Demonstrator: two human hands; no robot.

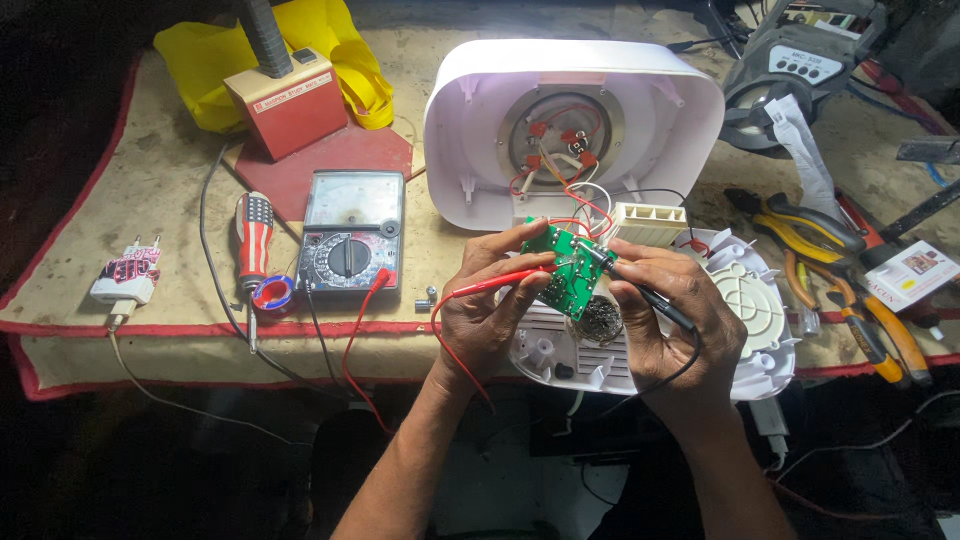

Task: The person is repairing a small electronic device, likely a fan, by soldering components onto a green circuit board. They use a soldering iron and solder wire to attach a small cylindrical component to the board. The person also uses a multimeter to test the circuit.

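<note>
Both hands around circuit board

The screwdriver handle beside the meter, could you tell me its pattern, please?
Red and white stripes with a blue starred band, on the screwdriver; head view.

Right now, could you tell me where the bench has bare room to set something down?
Bare cloth lies left of the screwdriver, above the charger. The right end is crowded with pliers; the middle holds the multimeter and white housing.
</note>
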